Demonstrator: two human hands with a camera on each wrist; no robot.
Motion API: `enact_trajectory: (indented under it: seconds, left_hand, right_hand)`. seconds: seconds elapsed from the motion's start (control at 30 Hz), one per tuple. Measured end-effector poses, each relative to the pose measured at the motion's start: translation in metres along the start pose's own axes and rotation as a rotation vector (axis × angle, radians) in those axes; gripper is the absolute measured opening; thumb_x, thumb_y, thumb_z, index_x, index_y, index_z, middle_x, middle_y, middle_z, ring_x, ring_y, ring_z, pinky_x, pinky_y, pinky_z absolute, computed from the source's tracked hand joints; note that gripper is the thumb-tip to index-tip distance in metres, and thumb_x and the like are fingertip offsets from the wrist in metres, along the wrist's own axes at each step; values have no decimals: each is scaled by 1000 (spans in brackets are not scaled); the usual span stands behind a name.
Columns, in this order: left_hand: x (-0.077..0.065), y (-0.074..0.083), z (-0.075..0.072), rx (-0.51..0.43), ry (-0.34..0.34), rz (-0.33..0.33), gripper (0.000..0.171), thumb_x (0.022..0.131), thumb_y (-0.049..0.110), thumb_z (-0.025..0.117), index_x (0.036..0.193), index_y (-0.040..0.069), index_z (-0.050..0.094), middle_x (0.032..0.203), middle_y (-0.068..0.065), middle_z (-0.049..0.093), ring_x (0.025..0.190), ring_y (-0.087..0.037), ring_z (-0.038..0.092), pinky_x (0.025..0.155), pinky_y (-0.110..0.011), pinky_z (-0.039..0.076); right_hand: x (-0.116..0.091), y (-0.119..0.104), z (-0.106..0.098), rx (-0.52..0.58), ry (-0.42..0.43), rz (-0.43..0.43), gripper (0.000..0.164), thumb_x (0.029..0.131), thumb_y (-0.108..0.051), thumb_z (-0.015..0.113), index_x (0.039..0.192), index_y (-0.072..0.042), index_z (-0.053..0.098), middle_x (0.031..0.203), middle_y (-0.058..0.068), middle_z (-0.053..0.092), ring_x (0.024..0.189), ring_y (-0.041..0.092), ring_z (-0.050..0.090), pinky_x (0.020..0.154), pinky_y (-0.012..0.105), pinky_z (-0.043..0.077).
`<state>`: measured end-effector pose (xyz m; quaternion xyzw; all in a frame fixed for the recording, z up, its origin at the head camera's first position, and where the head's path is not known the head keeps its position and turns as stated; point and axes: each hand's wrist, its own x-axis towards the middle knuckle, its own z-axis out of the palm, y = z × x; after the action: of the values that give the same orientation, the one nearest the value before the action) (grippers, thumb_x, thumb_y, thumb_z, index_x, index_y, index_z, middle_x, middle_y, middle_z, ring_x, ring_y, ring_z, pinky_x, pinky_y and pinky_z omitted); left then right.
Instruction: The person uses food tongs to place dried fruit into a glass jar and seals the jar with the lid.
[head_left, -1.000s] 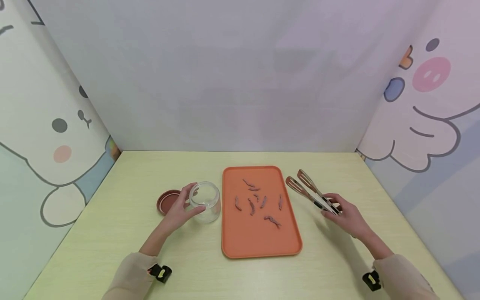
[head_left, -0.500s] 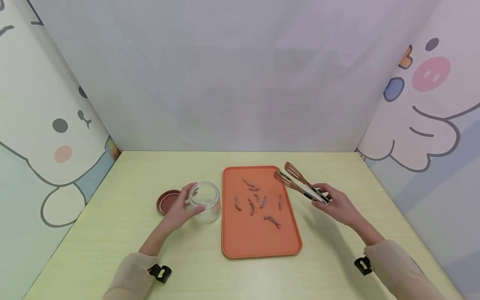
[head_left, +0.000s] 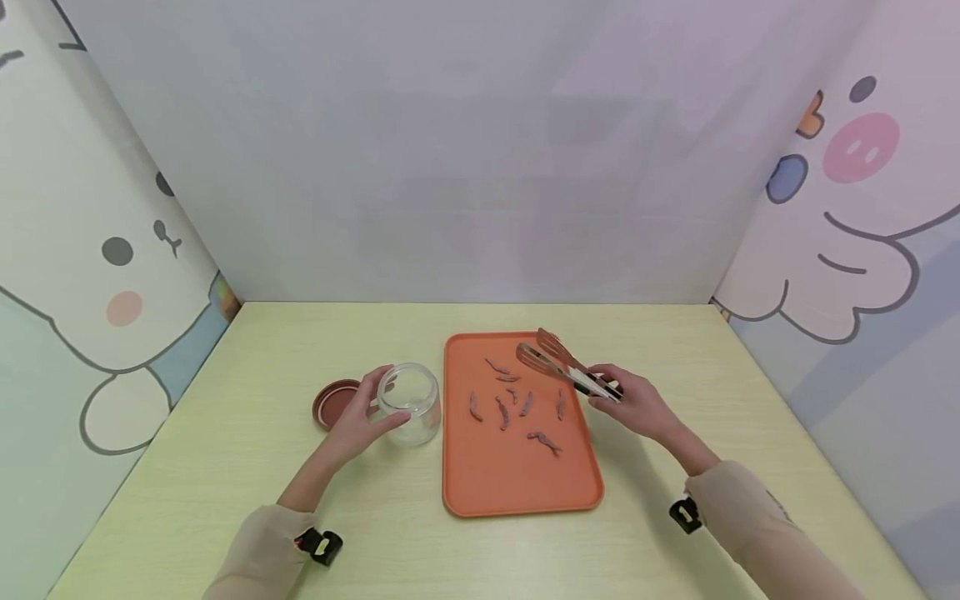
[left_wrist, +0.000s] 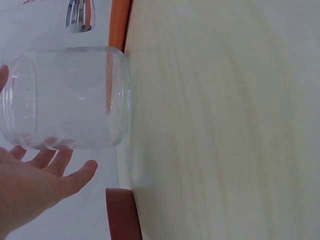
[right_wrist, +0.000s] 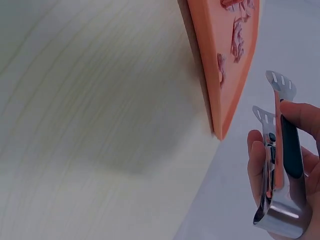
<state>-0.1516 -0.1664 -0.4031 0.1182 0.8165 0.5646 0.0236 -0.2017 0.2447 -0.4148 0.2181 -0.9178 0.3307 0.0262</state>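
Observation:
My left hand (head_left: pixel 356 429) holds a clear glass jar (head_left: pixel 426 421) standing upright without a lid, thumb on the near side and fingers on the far side. In the left wrist view, the jar (left_wrist: pixel 75 100) shows transparent, with nothing visible inside. My right hand (head_left: pixel 637 406) grips metal serving tongs (head_left: pixel 587 382) with slotted ends and dark grips. Their two arms are spread apart, and the ends hang over the far right part of an orange tray (head_left: pixel 517 487). Several small, wrinkled, reddish-brown strips (head_left: pixel 503 414) lie scattered on the tray. Nothing sits between the tong ends.
A round brown-red lid (head_left: pixel 330 406) lies on the pale wooden table (head_left: pixel 390 533), left of the jar and partly behind my left hand. A grey-white curtain (head_left: pixel 480 167) rises at the table's back edge. Printed cartoon panels (head_left: pixel 123 350) stand on both sides.
My right hand has carried the tongs leftward from beside the tray until their ends are over it. The left hand, jar, lid and strips stay where they were.

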Motion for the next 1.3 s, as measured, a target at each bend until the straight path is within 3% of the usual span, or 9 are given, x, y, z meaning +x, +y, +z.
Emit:
enact_trajectory:
  seconds: [0.47, 0.87, 1.3]
  left_hand:
    - [1, 0, 0, 14, 5, -10, 72, 79, 10, 66, 135, 1, 21, 132, -24, 30, 122, -36, 25, 96, -52, 27]
    - [1, -5, 0, 14, 6, -1, 71, 79, 10, 66, 134, 3, 22, 132, -24, 30, 122, -36, 26, 96, -50, 29]
    - [0, -3, 0, 14, 4, 1, 71, 79, 11, 66, 134, 2, 22, 132, -24, 30, 122, -36, 26, 96, -53, 27]
  right_hand:
    - [22, -14, 29, -20, -14, -35, 41, 78, -12, 68, 117, -7, 54, 93, 8, 59, 56, 12, 46, 45, 27, 35]
    - [36, -25, 39, -57, -60, 12, 36, 78, -9, 66, 113, -8, 56, 89, 7, 60, 67, 15, 53, 51, 30, 39]
    - [44, -32, 42, -144, -65, 27, 29, 79, -10, 65, 107, -11, 58, 79, 1, 58, 54, 11, 45, 44, 27, 35]
